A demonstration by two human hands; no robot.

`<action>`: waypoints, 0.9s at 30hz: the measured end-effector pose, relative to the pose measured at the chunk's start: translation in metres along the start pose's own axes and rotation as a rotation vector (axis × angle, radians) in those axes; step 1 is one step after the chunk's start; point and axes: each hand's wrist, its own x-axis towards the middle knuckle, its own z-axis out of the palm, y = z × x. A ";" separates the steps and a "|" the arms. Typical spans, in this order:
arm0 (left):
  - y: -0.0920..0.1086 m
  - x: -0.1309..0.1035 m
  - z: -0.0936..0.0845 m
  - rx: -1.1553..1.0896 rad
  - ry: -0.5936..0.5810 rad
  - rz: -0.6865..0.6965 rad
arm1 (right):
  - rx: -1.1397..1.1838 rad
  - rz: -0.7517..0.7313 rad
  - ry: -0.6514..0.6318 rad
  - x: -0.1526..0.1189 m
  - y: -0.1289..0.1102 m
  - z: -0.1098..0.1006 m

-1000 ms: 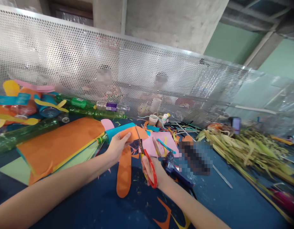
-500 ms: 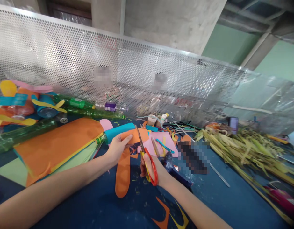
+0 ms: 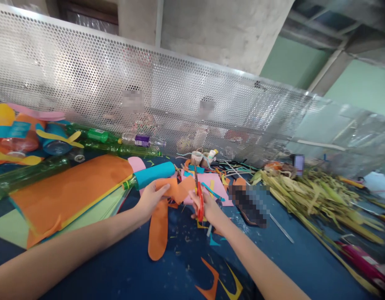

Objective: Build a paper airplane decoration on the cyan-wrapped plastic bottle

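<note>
My left hand (image 3: 150, 198) is closed, thumb on top, on an orange craft sheet piece (image 3: 172, 188). A squarish orange offcut (image 3: 185, 190) lies between that piece and my right fingertips; whether it is fully separate, I cannot tell. My right hand (image 3: 212, 211) grips a pair of scissors (image 3: 200, 200) by the red and yellow handles, blades pointing up and away from the sheet. Below my left hand, a long orange strip with a rounded end (image 3: 157, 233) lies on the table. Behind it is a bottle wrapped in blue (image 3: 156, 174).
Large orange sheets (image 3: 70, 193) and green bottles (image 3: 32, 171) occupy the left. Pink sheet (image 3: 215, 183) and scraps lie beyond my hands. A pile of dry husks (image 3: 308, 196) is at right. Offcuts (image 3: 211, 271) lie in front. A perforated metal panel (image 3: 176, 87) borders the back.
The scissors have moved right and turned more upright, off the orange sheet. The sheet's right end now shows as an angled squarish piece. My left hand keeps its hold.
</note>
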 end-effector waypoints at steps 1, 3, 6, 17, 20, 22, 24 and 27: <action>-0.001 -0.004 -0.003 0.068 -0.007 0.022 | -0.101 0.009 0.038 0.002 -0.001 -0.010; -0.005 -0.011 -0.008 0.236 -0.037 0.080 | -0.321 0.030 0.105 0.004 -0.002 -0.027; -0.012 -0.019 -0.014 0.434 -0.036 0.136 | -0.530 0.043 0.158 0.010 -0.004 -0.041; -0.019 -0.020 -0.022 0.369 -0.064 0.073 | -0.764 -0.032 0.249 0.083 -0.039 -0.050; -0.018 -0.019 -0.021 0.363 -0.119 0.117 | -0.750 -0.104 0.263 0.078 -0.046 -0.060; -0.017 -0.019 -0.018 0.351 -0.117 0.134 | -0.724 -0.137 0.239 0.065 -0.048 -0.063; -0.015 -0.020 -0.015 0.331 -0.113 0.125 | -0.677 -0.161 0.183 0.047 -0.047 -0.059; -0.014 -0.023 -0.011 0.298 -0.167 0.083 | -0.561 -0.192 0.046 0.014 -0.038 -0.043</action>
